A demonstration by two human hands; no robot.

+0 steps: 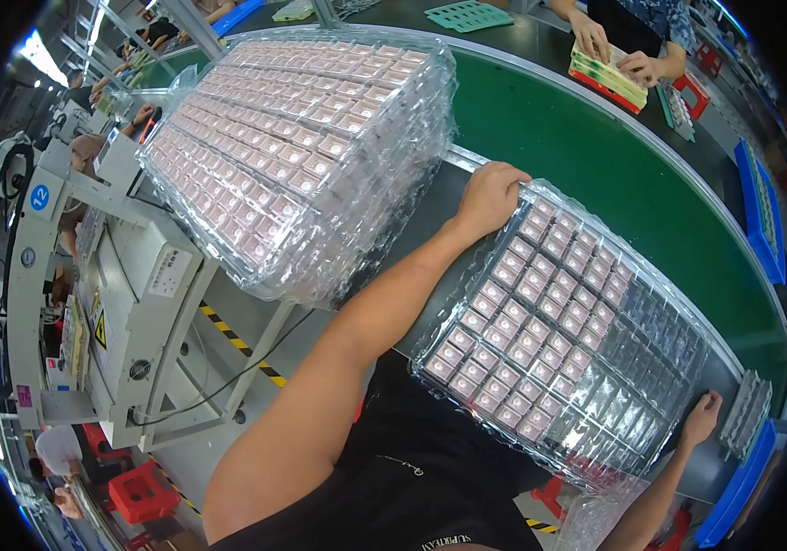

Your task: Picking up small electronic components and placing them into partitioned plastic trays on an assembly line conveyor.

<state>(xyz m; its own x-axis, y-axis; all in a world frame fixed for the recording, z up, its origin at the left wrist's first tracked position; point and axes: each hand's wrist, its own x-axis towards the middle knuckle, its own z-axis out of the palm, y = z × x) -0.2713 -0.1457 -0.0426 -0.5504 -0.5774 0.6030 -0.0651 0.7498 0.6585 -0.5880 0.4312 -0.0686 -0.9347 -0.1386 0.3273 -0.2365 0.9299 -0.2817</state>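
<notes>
A clear plastic blister tray (636,372) lies in front of me, slightly slanted. Small pinkish square parts (526,275) with round pale centers fill the left part of its pockets, while the pockets on the right hold none. My left hand (492,197) is closed on the tray's far left corner, the arm stretched across in front of me. Beside the tray's right edge is my right hand (703,418), its fingers drawn together; whatever is in them cannot be made out. To the left stands a tall stack of similar filled trays (366,174) in clear plastic.
A green conveyor belt (577,165) runs beyond the trays. Across it a co-worker's hands (609,60) handle a yellow and red fixture (609,78). Grey trays (747,413) and a blue bin (733,491) are at the right. A white machine (141,303) stands left.
</notes>
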